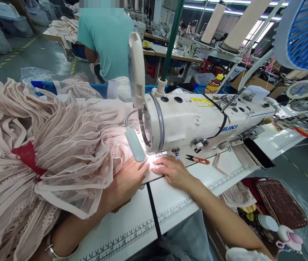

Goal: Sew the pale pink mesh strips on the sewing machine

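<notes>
A white sewing machine (186, 117) stands on the table, its lamp lighting the area around the needle. Pale pink fabric (152, 165) lies under the machine head. My left hand (128, 179) rests on this fabric left of the needle area, fingers stretched forward and partly hidden by a grey-green guard (135, 145). From the right, my right hand (174, 171) touches the fabric's edge with fingers extended and apart. A large bundle of beige mesh and lace pieces (72, 141), tied with a red strip (29, 157), lies over my left forearm.
Orange-handled thread snips (197, 159) lie right of the needle area, near a stack of fabric pieces (226, 165). Ruler markings (132, 235) run along the table's front. A blue fan (303, 36) hangs upper right. A person in a teal shirt (107, 43) sits ahead.
</notes>
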### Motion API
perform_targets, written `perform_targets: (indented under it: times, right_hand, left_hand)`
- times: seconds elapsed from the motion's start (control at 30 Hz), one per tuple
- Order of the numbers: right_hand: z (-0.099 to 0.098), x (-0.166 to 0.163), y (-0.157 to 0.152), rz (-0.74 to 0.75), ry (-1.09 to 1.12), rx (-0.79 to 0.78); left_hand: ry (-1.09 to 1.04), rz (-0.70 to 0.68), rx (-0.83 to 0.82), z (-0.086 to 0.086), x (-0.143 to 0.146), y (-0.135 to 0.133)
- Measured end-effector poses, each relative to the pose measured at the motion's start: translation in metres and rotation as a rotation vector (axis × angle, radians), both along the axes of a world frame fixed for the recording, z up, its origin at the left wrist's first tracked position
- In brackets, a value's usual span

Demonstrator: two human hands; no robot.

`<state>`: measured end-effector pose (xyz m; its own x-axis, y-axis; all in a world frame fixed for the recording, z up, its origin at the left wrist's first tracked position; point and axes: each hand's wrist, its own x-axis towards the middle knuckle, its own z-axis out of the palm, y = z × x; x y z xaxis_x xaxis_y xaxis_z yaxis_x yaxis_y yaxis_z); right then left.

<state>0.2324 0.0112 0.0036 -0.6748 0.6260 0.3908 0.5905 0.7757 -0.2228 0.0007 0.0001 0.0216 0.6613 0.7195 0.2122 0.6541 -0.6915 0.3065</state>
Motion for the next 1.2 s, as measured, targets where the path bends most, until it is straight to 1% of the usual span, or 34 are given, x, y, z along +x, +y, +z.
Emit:
perform_targets:
  times: [0.13,0.3,0.43,0.53,0.67,0.83,0.97,1.07,1.2]
  right_hand:
    - [-0.003,0.000,0.000,-0.009,-0.032,0.034]
    - [0.003,0.001,-0.001,-0.015,-0.071,-0.028]
    - [0.005,-0.001,-0.001,-0.049,-0.078,-0.055]
    - [0.005,-0.004,-0.001,-0.082,-0.097,-0.056]
    - [0.006,-0.009,0.000,-0.123,-0.144,-0.062]
    - [0.013,-0.013,0.001,-0.158,-0.204,-0.131]
    - [0.015,-0.016,0.003,-0.209,-0.286,-0.173]
    - [0.013,-0.018,0.003,-0.228,-0.311,-0.170]
    - [0.010,-0.018,0.003,-0.213,-0.337,-0.139]
  left_hand:
    - [-0.001,0.023,0.009,-0.006,0.001,0.002]
    - [-0.017,0.010,0.029,-0.004,0.001,0.002]
    - [-0.024,0.021,0.016,-0.003,0.000,0.004]
    - [-0.006,0.045,0.018,-0.006,0.000,0.005]
    - [-0.036,0.089,0.030,-0.007,0.002,0.008]
    - [-0.052,0.175,-0.041,0.001,0.007,0.013]
    - [-0.106,0.190,-0.016,0.009,0.009,0.015]
    - [-0.126,0.198,-0.011,0.012,0.009,0.016]
    - [-0.100,0.239,-0.044,0.014,0.010,0.018]
